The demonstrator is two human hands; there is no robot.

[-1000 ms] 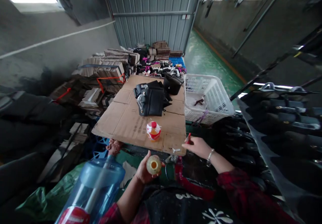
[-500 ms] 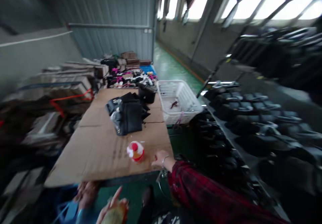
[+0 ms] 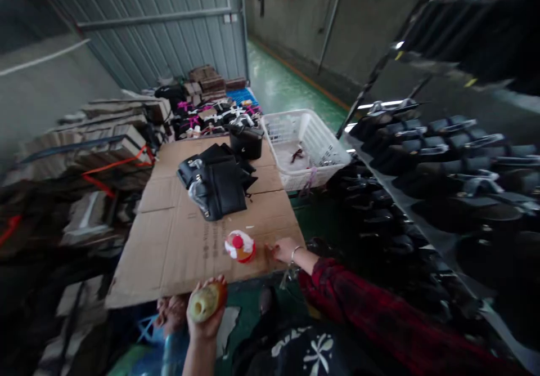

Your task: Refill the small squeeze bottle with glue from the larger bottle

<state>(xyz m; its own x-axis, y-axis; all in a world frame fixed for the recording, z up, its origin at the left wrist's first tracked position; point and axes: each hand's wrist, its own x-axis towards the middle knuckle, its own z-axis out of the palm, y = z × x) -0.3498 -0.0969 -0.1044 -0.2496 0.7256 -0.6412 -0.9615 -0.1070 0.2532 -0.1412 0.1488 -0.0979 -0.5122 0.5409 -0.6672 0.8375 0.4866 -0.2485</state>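
1. At the near edge of the cardboard-covered table (image 3: 177, 252), the left hand (image 3: 206, 319) wraps its fingers around a small yellowish bottle (image 3: 203, 303), mouth end towards the camera. It hangs just below the table edge, off the cardboard.
2. The left forearm rises straight up from the bottom of the view, wrist bent back, so the bottle is tipped rather than upright.
3. The right hand (image 3: 283, 249) rests on the cardboard just beside a small orange bottle with a red cap (image 3: 240, 246). Something red shows at its fingertips; too small to identify. Whether the fingers are closed on it, I cannot tell.
4. The right arm, in a red plaid sleeve (image 3: 358, 308), reaches across from the right, elbow out, a bracelet at the wrist.
5. The orange bottle stands upright near the front edge, within easy reach of both hands.
6. Farther back lies a pile of black bags (image 3: 217, 182); a white plastic basket (image 3: 320, 162) sits at the table's right side.
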